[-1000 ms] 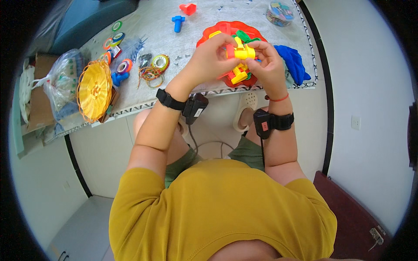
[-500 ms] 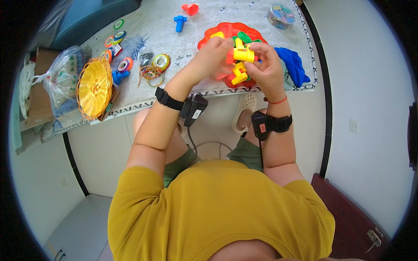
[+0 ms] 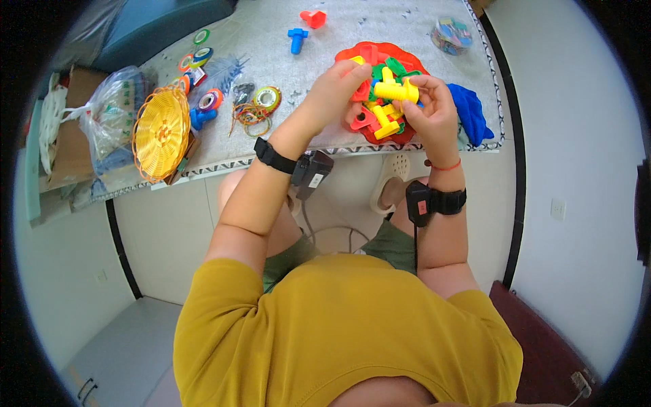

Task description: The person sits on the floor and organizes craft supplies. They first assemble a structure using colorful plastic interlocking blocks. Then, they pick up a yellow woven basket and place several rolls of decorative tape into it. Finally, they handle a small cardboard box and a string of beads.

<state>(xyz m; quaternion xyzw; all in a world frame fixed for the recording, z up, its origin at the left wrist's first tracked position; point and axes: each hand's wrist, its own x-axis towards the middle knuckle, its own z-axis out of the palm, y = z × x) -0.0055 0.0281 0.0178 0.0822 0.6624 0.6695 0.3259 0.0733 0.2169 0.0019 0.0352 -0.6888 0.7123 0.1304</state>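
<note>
My right hand (image 3: 434,112) pinches a yellow toy bolt (image 3: 390,91) by its head, between thumb and fingers. The bolt lies nearly level, its shank pointing left. My left hand (image 3: 336,91) is curled just beyond the shank's end, with a red toy nut (image 3: 363,91) at its fingers, partly hidden by them. Nut and bolt are apart by a small gap. Both hands are over a red scalloped tray (image 3: 422,62) heaped with red, green and yellow toy nuts and bolts. Another yellow bolt (image 3: 386,127) lies at the heap's near side.
Beyond the tray lie a blue bolt (image 3: 297,41) and a red piece (image 3: 313,19). A blue cloth (image 3: 475,115) sits right of it; a clear tub (image 3: 452,36) stands behind. Leftward are tape rolls (image 3: 266,99), rubber bands (image 3: 251,122), a yellow basket (image 3: 161,136) and a plastic bag (image 3: 112,112).
My left hand and the red nut have moved left, away from the yellow bolt's shank, opening a gap. My right hand keeps hold of the bolt. The whole view has shifted slightly.
</note>
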